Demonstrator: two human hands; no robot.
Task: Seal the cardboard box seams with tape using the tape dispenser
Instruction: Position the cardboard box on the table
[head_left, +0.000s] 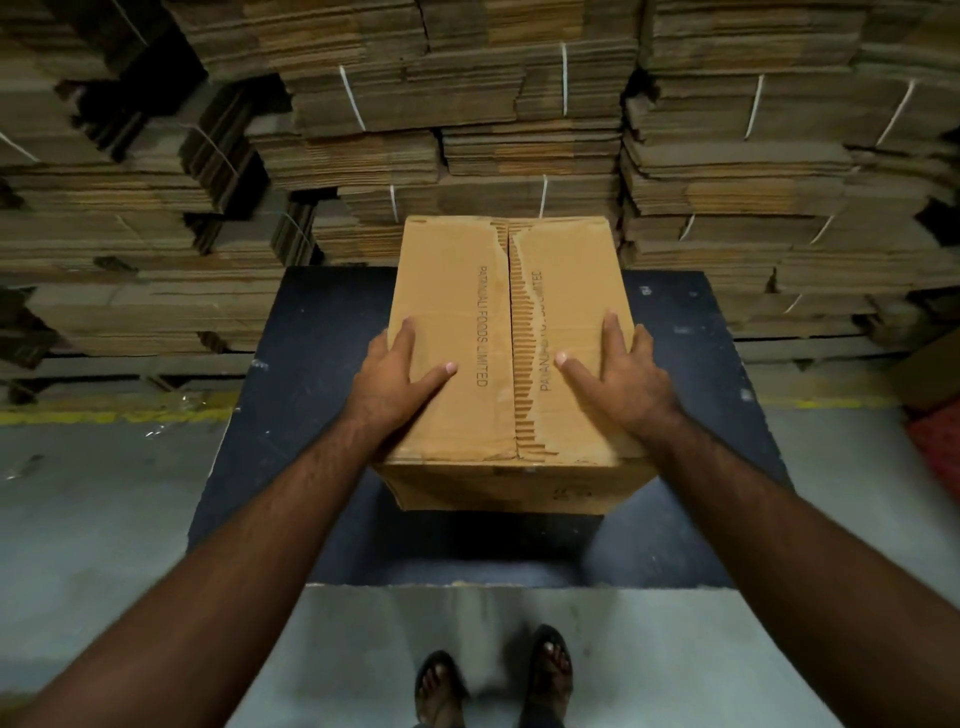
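While one cardboard box (457, 332) sits on the dark table (291, 364):
Flaps: two, untaped.
Left hand (400, 374): spread flat on box.
Right hand (618, 374): spread flat on box.

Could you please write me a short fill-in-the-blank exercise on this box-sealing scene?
1. The box stands on a dark ____.
2. The centre seam between the top flaps bears no ____.
3. The left hand and the right hand both rest on the ____ of the box.
4. Behind the table rise stacks of flattened ____.

Missing words: table; tape; top; cardboard
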